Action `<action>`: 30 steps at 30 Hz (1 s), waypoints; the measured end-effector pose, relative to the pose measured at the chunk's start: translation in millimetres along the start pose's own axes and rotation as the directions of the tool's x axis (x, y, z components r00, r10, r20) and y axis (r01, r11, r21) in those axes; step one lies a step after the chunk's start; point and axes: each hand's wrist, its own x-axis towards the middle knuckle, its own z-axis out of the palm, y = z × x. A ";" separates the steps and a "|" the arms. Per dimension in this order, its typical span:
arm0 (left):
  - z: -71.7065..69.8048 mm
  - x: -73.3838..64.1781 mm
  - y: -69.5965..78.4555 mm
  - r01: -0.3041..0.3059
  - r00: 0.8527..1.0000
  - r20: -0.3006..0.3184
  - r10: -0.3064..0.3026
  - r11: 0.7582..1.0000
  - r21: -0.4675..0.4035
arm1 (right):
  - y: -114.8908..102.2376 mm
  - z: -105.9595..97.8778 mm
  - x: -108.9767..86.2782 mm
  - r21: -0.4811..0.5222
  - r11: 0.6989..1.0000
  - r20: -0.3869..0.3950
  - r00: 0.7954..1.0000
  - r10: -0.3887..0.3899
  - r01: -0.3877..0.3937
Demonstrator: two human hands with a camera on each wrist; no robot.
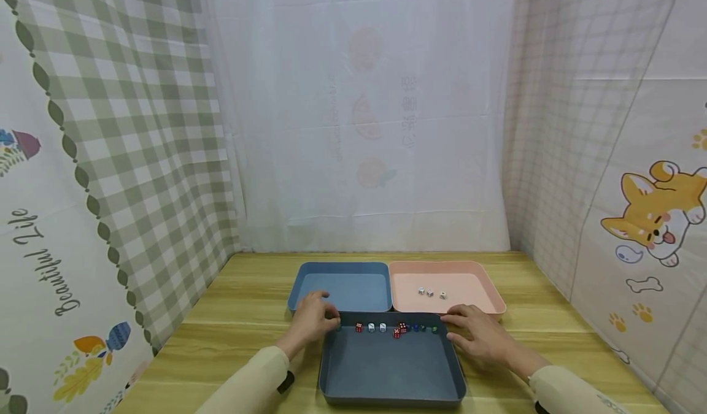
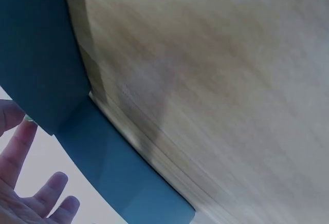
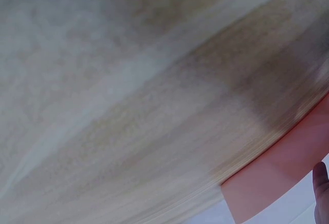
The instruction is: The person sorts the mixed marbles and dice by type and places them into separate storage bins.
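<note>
A dark grey tray (image 1: 393, 368) lies nearest me, with a row of small dice along its far side. In it I see red dice (image 1: 359, 327), white dice (image 1: 383, 327), a blue die (image 1: 416, 327) and a green die (image 1: 434, 329). At the tray's far left corner my left hand (image 1: 311, 321) pinches a small green die (image 1: 339, 328) between thumb and index finger; the left wrist view shows only a sliver of it. My right hand (image 1: 478, 331) rests by the far right corner, fingers loosely extended and holding nothing. The right wrist view catches just its fingertips.
Behind the grey tray stand a blue tray (image 1: 342, 268) on the left and a pink tray (image 1: 469, 279) on the right. Several white dice (image 1: 429, 293) lie in the pink one. Wooden table (image 1: 232, 328) surrounds them, with curtains (image 1: 364, 126) hanging at the back and sides.
</note>
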 end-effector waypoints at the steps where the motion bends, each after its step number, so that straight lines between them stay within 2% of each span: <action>1: -0.4 0.6 -0.7 0.006 1.000 0.000 -0.006 1.000 -0.006 | 0.0 -0.2 0.1 0.001 1.000 0.004 1.000 0.003 -0.003; 9: -0.7 3.7 -5.5 0.032 0.999 -0.027 -0.034 0.998 -0.060 | 0.4 -1.3 0.4 0.009 1.000 0.006 1.000 -0.004 0.004; 14: -2.2 5.7 -6.3 0.086 0.995 -0.047 -0.093 0.987 -0.133 | 0.2 -1.6 0.5 0.006 1.000 0.005 1.000 -0.007 0.007; 17: -3.0 9.1 -8.5 0.116 0.991 -0.045 -0.125 0.980 -0.160 | -0.4 -1.9 0.4 0.010 1.000 0.017 1.000 0.001 -0.001; 24: -3.7 18.4 -17.0 0.122 0.988 -0.073 -0.135 0.979 -0.166 | -0.9 -0.9 -0.3 0.013 1.000 0.037 0.999 0.026 -0.027; 30: -7.4 27.9 -20.6 0.160 0.979 -0.095 -0.183 0.965 -0.205 | -0.2 -0.2 -0.5 0.009 0.999 0.035 0.999 0.033 -0.033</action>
